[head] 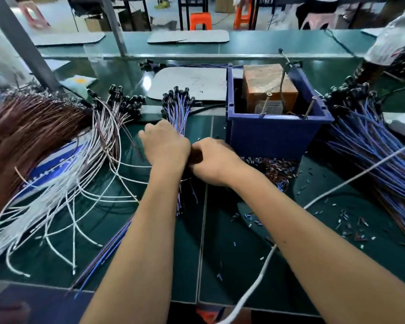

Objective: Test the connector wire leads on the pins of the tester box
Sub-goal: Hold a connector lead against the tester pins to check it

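A bundle of blue-and-brown connector wires (177, 108) with black plugs at its far end lies on the green bench in the middle. My left hand (165, 143) grips the bundle around its middle. My right hand (214, 161) is curled against the same bundle just to the right, knuckles up; its fingertips are hidden. The bundle's stripped leads (181, 202) fan out below my wrists. To the right stands the blue tester box (276, 132), with an orange block (267, 87) inside and metal pins (310, 108) sticking up at its front rim.
A heap of brown wires (31, 132) and white wires (80, 183) fills the left side. More blue connector wires (369, 146) pile up on the right. Cut insulation bits (346, 220) litter the bench. A white cord (337, 185) crosses the right front.
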`<act>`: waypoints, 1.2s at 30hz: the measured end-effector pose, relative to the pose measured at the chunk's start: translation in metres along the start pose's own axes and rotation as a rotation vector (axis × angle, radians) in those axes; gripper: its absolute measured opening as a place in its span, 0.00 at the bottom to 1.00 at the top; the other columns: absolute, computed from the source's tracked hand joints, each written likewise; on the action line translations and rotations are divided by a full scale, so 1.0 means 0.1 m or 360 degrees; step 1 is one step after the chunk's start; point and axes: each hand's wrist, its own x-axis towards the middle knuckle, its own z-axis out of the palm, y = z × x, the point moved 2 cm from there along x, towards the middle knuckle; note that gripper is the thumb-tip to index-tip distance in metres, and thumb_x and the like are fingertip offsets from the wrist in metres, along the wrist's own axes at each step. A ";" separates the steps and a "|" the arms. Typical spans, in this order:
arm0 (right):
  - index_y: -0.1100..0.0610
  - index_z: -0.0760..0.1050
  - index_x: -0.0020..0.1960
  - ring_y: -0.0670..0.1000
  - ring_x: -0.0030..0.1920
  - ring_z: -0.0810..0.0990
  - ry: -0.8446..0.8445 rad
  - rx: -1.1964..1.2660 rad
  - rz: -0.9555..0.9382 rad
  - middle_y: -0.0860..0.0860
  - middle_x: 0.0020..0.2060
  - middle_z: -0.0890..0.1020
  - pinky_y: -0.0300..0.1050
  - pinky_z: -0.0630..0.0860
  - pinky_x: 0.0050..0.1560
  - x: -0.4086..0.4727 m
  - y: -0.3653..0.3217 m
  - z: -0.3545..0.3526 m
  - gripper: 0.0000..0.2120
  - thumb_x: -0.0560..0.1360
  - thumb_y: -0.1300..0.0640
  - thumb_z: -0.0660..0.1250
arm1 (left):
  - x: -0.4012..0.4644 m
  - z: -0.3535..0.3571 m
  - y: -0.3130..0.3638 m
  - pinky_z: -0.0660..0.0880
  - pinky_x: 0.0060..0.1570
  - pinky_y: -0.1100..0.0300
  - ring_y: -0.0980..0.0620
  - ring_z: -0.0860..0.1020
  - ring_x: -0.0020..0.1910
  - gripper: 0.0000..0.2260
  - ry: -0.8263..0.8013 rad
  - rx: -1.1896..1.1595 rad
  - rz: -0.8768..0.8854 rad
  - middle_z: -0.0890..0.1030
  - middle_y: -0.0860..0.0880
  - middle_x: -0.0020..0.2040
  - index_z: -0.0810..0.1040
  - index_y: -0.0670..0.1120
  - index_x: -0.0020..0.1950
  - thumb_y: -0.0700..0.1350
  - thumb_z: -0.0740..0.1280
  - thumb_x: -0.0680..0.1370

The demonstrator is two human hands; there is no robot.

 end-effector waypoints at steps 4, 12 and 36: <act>0.54 0.78 0.42 0.59 0.44 0.81 0.0037 0.0049 -0.0019 0.55 0.41 0.83 0.44 0.72 0.40 -0.01 0.03 0.01 0.07 0.75 0.52 0.72 | -0.01 -0.02 0.01 0.66 0.65 0.49 0.38 0.74 0.63 0.15 0.0018 -0.0015 -0.0031 0.79 0.38 0.61 0.77 0.44 0.61 0.46 0.68 0.75; 0.51 0.80 0.43 0.54 0.47 0.83 0.0045 0.0178 -0.0019 0.51 0.43 0.85 0.43 0.77 0.47 0.04 0.09 -0.01 0.08 0.76 0.49 0.75 | -0.03 -0.12 0.00 0.78 0.55 0.51 0.37 0.81 0.52 0.07 -0.0058 -0.0416 -0.0223 0.84 0.39 0.47 0.83 0.41 0.44 0.41 0.66 0.71; 0.55 0.71 0.53 0.48 0.34 0.79 0.0598 0.1004 -0.0544 0.49 0.37 0.83 0.48 0.75 0.37 -0.19 -0.01 0.04 0.08 0.84 0.51 0.66 | -0.21 -0.40 0.19 0.75 0.49 0.59 0.49 0.80 0.50 0.03 -0.0821 -0.3501 -0.0103 0.84 0.50 0.47 0.74 0.47 0.51 0.42 0.65 0.79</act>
